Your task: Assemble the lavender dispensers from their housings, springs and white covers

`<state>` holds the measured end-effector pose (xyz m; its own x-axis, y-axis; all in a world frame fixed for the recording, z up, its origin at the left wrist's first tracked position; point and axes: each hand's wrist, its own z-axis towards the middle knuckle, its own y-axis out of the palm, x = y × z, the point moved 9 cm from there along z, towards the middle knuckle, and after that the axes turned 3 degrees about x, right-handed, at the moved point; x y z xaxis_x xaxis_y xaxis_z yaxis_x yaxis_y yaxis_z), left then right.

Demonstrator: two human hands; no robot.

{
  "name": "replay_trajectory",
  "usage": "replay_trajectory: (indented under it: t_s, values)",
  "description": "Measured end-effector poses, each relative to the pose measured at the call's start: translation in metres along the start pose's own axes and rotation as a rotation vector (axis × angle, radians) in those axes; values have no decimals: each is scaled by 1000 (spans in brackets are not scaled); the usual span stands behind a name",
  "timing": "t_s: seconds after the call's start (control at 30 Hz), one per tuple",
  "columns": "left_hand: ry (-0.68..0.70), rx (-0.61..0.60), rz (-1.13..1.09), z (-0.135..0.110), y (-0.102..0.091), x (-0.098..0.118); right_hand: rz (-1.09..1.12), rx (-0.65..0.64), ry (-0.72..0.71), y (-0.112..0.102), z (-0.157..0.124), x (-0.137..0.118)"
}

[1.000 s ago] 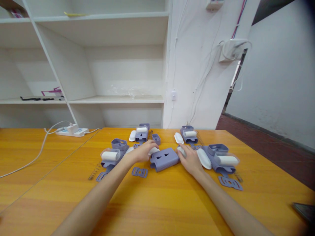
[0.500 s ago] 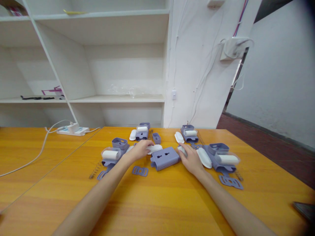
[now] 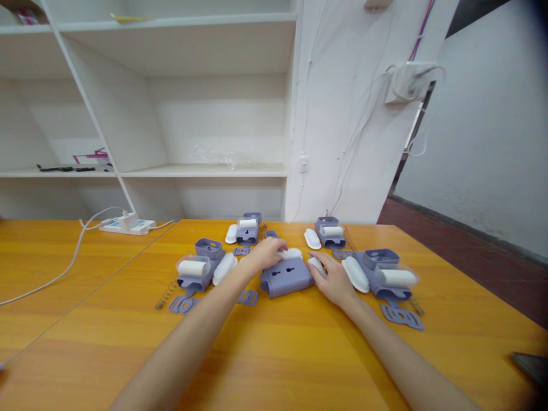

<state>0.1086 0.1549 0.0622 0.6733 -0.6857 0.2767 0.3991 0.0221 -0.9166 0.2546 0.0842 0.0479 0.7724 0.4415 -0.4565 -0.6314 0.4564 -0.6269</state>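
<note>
My left hand [image 3: 269, 253] has its fingers closed on a white oval cover [image 3: 291, 254] at the back edge of a purple plastic housing [image 3: 287, 279]. Two dark keyhole slots show in the housing's upper face, which lies in the middle of the table. Just right of the housing, my right hand [image 3: 333, 278] curls round a small white rounded piece [image 3: 317, 266], partly hidden by the fingers. Behind the left hand, a small purple cup [image 3: 272, 234] is mostly covered. Flat purple cut-out plates [image 3: 248, 297] lie partly under my left forearm.
Similar sets of purple housings, white rolls and oval covers stand at left [image 3: 193, 268], right [image 3: 396, 278], back left [image 3: 247, 224] and back right [image 3: 331, 232]. Springs [image 3: 166, 295] lie beside them. A power strip [image 3: 128, 224] sits at the back left, and a dark flat object [image 3: 531, 365] lies at the right edge.
My left hand has moved right with the white oval cover, from left of the housing to its back edge. My right hand has stayed almost in place.
</note>
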Motion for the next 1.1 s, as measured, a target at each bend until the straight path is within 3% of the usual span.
replay_trajectory:
  t_s: [0.23, 0.73, 0.9, 1.1]
  values:
    - [-19, -11, 146, 21, 5, 20, -14, 12, -12, -1, -1, -3]
    - [-185, 55, 296, 35, 13, 23, -46, 20, -8, -1, 0, -3]
    - [-154, 76, 265, 22, -1, 31, -50, 28, -14, -2, -1, -2]
    - [45, 40, 127, -26, -18, 53, -55, 23, -11, -1, 0, -3]
